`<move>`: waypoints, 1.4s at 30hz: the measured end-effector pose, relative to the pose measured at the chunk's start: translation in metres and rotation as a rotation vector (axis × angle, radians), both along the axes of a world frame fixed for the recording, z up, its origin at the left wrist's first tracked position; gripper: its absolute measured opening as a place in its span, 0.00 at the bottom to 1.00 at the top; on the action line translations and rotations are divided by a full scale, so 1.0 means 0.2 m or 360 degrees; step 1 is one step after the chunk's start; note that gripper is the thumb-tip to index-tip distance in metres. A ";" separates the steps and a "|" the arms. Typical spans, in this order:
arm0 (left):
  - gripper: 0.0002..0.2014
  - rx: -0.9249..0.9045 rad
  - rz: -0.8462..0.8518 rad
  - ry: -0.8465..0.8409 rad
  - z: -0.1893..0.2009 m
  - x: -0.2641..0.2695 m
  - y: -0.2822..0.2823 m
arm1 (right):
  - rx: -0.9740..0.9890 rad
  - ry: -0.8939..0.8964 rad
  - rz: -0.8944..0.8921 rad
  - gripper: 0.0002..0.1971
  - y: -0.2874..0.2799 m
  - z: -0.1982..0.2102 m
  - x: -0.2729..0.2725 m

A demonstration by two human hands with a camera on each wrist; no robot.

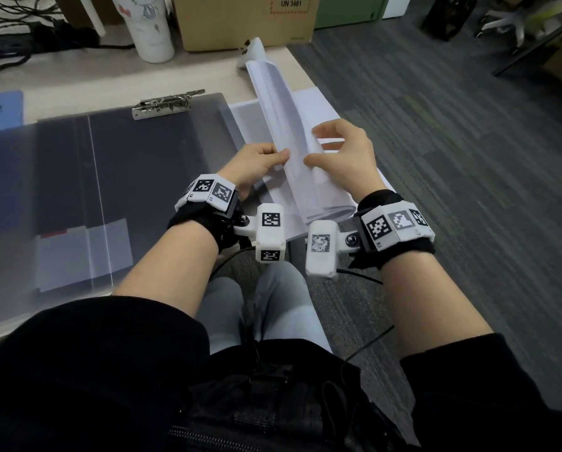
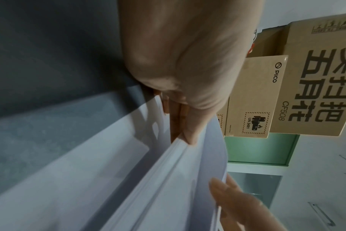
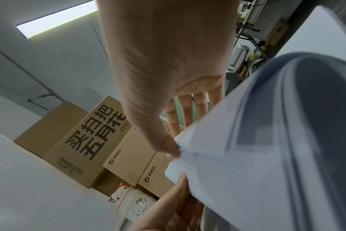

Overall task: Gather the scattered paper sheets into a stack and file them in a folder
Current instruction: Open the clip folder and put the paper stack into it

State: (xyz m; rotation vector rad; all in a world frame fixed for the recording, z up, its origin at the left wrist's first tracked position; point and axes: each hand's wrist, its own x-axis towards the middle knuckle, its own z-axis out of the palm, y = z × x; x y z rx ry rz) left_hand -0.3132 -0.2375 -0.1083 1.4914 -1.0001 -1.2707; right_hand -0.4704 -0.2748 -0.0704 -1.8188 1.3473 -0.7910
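Paper stack (image 1: pixel 283 125) in both grips (seemingly pinched)

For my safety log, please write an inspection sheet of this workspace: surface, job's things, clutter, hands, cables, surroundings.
Surface: light desk, edge beside grey carpet.
Job's things: paper stack held on edge over loose sheets; open grey folder with metal clip, no sheets filed.
Clutter: white tumbler, cardboard box, blue booklet.
Hands: left hand and right hand both grip the stack.
Cables: black cables at the desk's far left.
Surroundings: chair base on the floor.
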 end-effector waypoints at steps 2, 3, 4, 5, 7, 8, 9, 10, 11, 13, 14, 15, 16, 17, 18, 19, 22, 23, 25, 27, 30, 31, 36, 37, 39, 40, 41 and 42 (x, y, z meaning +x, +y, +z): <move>0.14 0.0013 0.0015 0.0021 -0.01 0.00 -0.01 | -0.0094 0.0029 -0.0153 0.21 -0.01 -0.01 -0.02; 0.14 0.0017 0.0017 0.0016 -0.01 0.00 -0.01 | -0.0165 0.0122 -0.0235 0.23 -0.02 -0.01 -0.03; 0.15 0.0020 0.0017 0.0011 -0.01 0.01 -0.01 | -0.0239 0.0253 -0.0280 0.25 -0.02 -0.01 -0.04; 0.16 0.0023 0.0017 0.0017 -0.02 0.01 -0.01 | -0.0290 0.0407 -0.0276 0.25 -0.02 -0.01 -0.04; 0.19 0.0021 0.0008 0.0043 -0.01 0.01 -0.01 | -0.0310 0.0751 -0.0152 0.29 0.00 0.00 -0.03; 0.19 0.0022 0.0003 0.0062 0.00 0.01 0.00 | -0.0274 0.0901 -0.0050 0.31 0.01 0.01 -0.02; 0.18 0.0027 0.0001 0.0078 0.01 0.00 0.00 | -0.0177 0.0978 0.0064 0.33 0.03 0.02 0.00; 0.15 0.0032 0.0001 0.0094 0.02 -0.01 0.01 | -0.0040 0.0953 0.0166 0.34 0.05 0.03 0.01; 0.13 0.0032 0.0009 0.0104 0.02 -0.01 0.01 | 0.0105 0.0858 0.0245 0.35 0.05 0.03 0.03; 0.09 0.0013 0.0045 0.0135 0.02 -0.01 0.00 | 0.0250 0.0656 0.0261 0.35 0.06 0.03 0.05; 0.09 -0.0008 0.0048 0.0137 0.03 -0.01 0.00 | 0.0259 0.0606 0.0203 0.36 0.06 0.03 0.05; 0.12 -0.0027 0.0022 0.0099 0.03 -0.01 0.00 | 0.0249 0.0585 0.0128 0.34 0.06 0.03 0.06; 0.15 -0.0034 -0.0010 0.0052 0.03 -0.01 0.00 | 0.0223 0.0589 0.0046 0.31 0.07 0.03 0.06; 0.17 -0.0044 -0.0026 0.0019 0.04 -0.01 0.00 | 0.0179 0.0602 -0.0036 0.28 0.07 0.02 0.06; 0.18 -0.0060 -0.0021 0.0021 0.04 -0.01 0.01 | 0.0118 0.0609 -0.0114 0.24 0.07 0.02 0.05; 0.18 -0.0085 -0.0005 0.0053 0.04 0.00 0.01 | 0.0055 0.0596 -0.0187 0.22 0.08 0.03 0.05; 0.16 -0.0166 0.0119 0.0218 0.04 0.02 0.02 | -0.0097 0.0488 -0.0373 0.17 0.09 0.06 0.01; 0.14 -0.0180 0.0181 0.0270 0.05 0.03 0.02 | -0.0136 0.0450 -0.0414 0.16 0.09 0.07 0.00; 0.10 -0.0184 0.0304 0.0302 0.07 0.06 0.03 | -0.0215 0.0378 -0.0475 0.14 0.10 0.11 -0.01; 0.06 -0.0184 0.0416 0.0290 0.08 0.10 0.04 | -0.0319 0.0321 -0.0531 0.14 0.12 0.15 -0.01; 0.11 -0.0165 0.0544 0.0314 0.05 0.16 0.07 | -0.0531 0.0101 -0.0594 0.15 0.15 0.24 0.01; 0.16 -0.0163 0.0543 0.0308 0.05 0.17 0.09 | -0.0592 -0.0009 -0.0593 0.15 0.16 0.26 0.02; 0.21 -0.0374 0.0487 0.0225 0.20 0.24 0.17 | -0.0743 -0.0477 -0.0401 0.09 0.22 0.36 0.12; 0.15 -0.0490 0.0544 0.0224 0.26 0.26 0.20 | -0.0743 -0.0567 -0.0341 0.09 0.23 0.37 0.15; 0.06 -0.0806 0.0752 0.0243 0.36 0.33 0.25 | -0.0701 -0.0773 -0.0189 0.10 0.24 0.36 0.20; 0.05 -0.0944 0.0845 0.0222 0.40 0.37 0.28 | -0.0658 -0.0864 -0.0106 0.11 0.25 0.35 0.23; 0.07 -0.1044 0.0915 0.0185 0.44 0.41 0.32 | -0.0602 -0.0928 -0.0033 0.11 0.25 0.34 0.25; 0.08 -0.1115 0.0957 0.0144 0.47 0.45 0.35 | -0.0538 -0.0963 0.0023 0.10 0.25 0.33 0.28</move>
